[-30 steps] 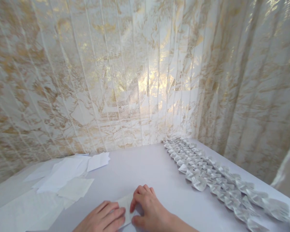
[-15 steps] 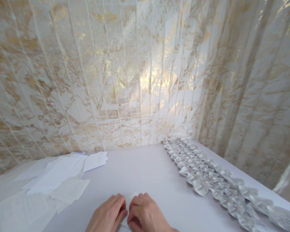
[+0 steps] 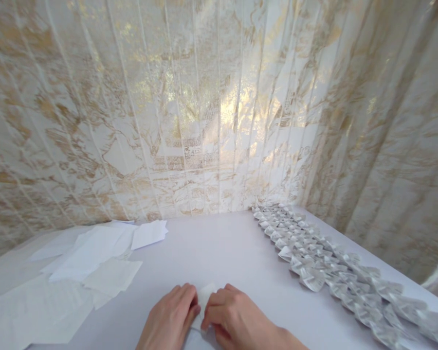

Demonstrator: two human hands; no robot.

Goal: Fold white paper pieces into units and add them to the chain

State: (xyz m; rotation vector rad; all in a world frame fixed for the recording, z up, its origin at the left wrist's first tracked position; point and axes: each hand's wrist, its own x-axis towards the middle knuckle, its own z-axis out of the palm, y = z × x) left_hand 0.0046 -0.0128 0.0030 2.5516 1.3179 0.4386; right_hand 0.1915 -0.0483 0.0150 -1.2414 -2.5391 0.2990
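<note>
A small white piece of paper [image 3: 206, 294] lies on the table between my hands at the bottom middle, partly hidden by my fingers. My left hand [image 3: 171, 313] is closed on its left side, thumb and fingers pinched together. From the right, my right hand [image 3: 237, 313] grips the same paper with bent fingers. A crease or edge shows low between the fingertips, but the exact fold is hidden.
Loose paper sheets [image 3: 83, 255] overlap on the left of the white table [image 3: 204, 248]. Several rows of folded paper pieces [image 3: 314, 257] run along the right side. A patterned curtain [image 3: 190, 121] hangs right behind the table.
My right hand has turned slightly and its fingers have shifted, so more of the paper shows between the hands. The whole view has moved a little, with the surroundings appearing further right.
</note>
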